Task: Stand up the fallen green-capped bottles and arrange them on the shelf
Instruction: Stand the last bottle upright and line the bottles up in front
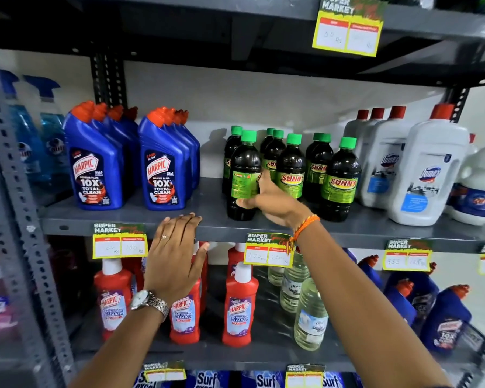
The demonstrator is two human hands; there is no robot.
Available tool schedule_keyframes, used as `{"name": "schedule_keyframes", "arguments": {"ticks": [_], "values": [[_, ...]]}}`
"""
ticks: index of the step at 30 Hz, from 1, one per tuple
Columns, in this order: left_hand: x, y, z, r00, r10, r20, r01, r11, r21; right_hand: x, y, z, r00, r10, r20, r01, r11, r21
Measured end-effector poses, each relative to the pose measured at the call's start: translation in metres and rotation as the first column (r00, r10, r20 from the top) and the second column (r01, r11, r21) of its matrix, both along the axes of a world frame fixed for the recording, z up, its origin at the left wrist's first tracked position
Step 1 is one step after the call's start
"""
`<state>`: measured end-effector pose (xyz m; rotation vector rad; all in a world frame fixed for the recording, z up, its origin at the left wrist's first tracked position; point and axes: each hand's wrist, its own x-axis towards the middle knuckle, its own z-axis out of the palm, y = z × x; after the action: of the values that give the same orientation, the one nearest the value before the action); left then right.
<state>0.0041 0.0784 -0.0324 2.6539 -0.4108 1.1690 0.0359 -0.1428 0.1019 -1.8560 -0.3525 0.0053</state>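
Observation:
Several dark green-capped bottles with green Sunny labels stand upright in rows on the grey middle shelf (140, 219). My right hand (275, 200) wraps the front-left green-capped bottle (244, 175) from its right side, thumb under the label, and that bottle's label is turned sideways. Another front green-capped bottle (340, 180) stands at the right of the group. My left hand (177, 247) rests flat with fingers apart on the shelf's front edge, holding nothing. No green-capped bottle lies on its side in view.
Blue Harpic bottles (163, 163) stand left of the group, white Domex bottles (429, 169) to the right. Bare shelf lies between the Harpic bottles and the green-capped ones. Red Harpic bottles (238, 301) and clear bottles fill the shelf below. Price tags (269, 250) hang from the edges.

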Motion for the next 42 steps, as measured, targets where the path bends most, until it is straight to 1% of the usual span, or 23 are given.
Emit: {"name": "schedule_keyframes", "arguments": {"ticks": [2,3,5,7,9,12,14,16,20,24,28,31,33,35,37,38,39,40,42], "values": [[0.000,-0.001,0.000,1.000,0.000,-0.001,0.000,1.000,-0.006,0.009,-0.002,-0.012,1.000,-0.017,-0.008,0.018,0.994,0.109],[0.000,-0.001,0.000,1.000,-0.001,0.000,0.001,1.000,-0.011,0.013,-0.003,-0.016,0.999,-0.034,0.001,0.033,0.991,0.132],[0.000,-0.001,0.000,1.000,0.004,0.003,-0.004,1.000,-0.015,0.018,0.001,-0.019,0.996,-0.081,0.048,0.075,0.991,0.110],[0.000,-0.001,0.000,1.000,0.010,-0.003,-0.010,1.000,-0.016,0.023,0.007,-0.022,0.987,-0.125,0.105,0.122,0.992,0.031],[-0.001,-0.002,0.000,1.000,0.011,-0.006,-0.011,1.000,-0.017,0.025,0.010,-0.022,0.983,-0.137,0.126,0.141,0.990,-0.020],[-0.001,-0.002,0.001,1.000,0.008,-0.008,-0.008,1.000,-0.021,0.030,0.006,-0.024,0.997,-0.045,0.069,0.041,0.997,0.060],[-0.001,-0.003,0.001,1.000,0.008,-0.005,-0.008,1.000,-0.023,0.033,0.000,-0.027,0.998,-0.023,0.058,0.017,0.994,0.106],[0.000,-0.003,0.000,1.000,0.005,0.000,-0.005,1.000,-0.022,0.037,-0.001,-0.030,0.998,-0.039,0.056,0.032,0.992,0.119],[0.001,-0.003,-0.001,1.000,-0.014,0.025,0.015,0.999,-0.032,0.033,0.007,-0.029,0.991,-0.087,0.101,0.080,0.994,0.069],[0.003,-0.003,-0.001,1.000,-0.014,0.023,0.015,0.999,-0.047,0.038,0.002,-0.030,0.993,-0.079,0.092,0.069,0.992,0.106],[0.003,-0.003,-0.003,0.999,-0.034,0.021,0.035,0.997,-0.074,0.034,0.006,-0.030,0.977,-0.155,0.149,0.156,0.988,0.008],[-0.001,-0.006,0.003,1.000,-0.024,0.016,0.026,0.992,-0.122,0.017,0.001,-0.024,0.973,-0.151,0.174,0.168,0.982,-0.085],[-0.006,-0.010,0.015,1.000,0.005,-0.031,-0.010,0.987,-0.162,-0.004,-0.012,-0.026,0.953,-0.219,0.209,0.241,0.966,-0.090],[-0.012,-0.016,0.034,0.992,0.017,-0.122,-0.042,0.977,-0.208,-0.025,-0.031,-0.036,0.866,-0.382,0.323,0.411,0.911,-0.024],[-0.013,-0.025,0.054,0.972,-0.082,-0.220,0.008,0.949,-0.316,-0.037,-0.048,-0.045,0.753,-0.521,0.402,0.557,0.830,0.031],[-0.009,-0.031,0.064,0.952,-0.153,-0.265,0.042,0.923,-0.382,-0.039,-0.055,-0.046,0.729,-0.552,0.406,0.596,0.803,0.021],[-0.002,-0.037,0.075,0.922,-0.225,-0.316,0.063,0.891,-0.450,-0.035,-0.061,-0.046,0.731,-0.556,0.396,0.611,0.791,-0.018],[0.007,-0.042,0.087,0.876,-0.289,-0.386,0.055,0.855,-0.515,-0.029,-0.066,-0.044,0.756,-0.531,0.383,0.603,0.793,-0.090],[0.027,-0.050,0.109,0.765,-0.373,-0.525,-0.010,0.808,-0.589,-0.015,-0.073,-0.038,0.818,-0.445,0.364,0.547,0.798,-0.254]]}}
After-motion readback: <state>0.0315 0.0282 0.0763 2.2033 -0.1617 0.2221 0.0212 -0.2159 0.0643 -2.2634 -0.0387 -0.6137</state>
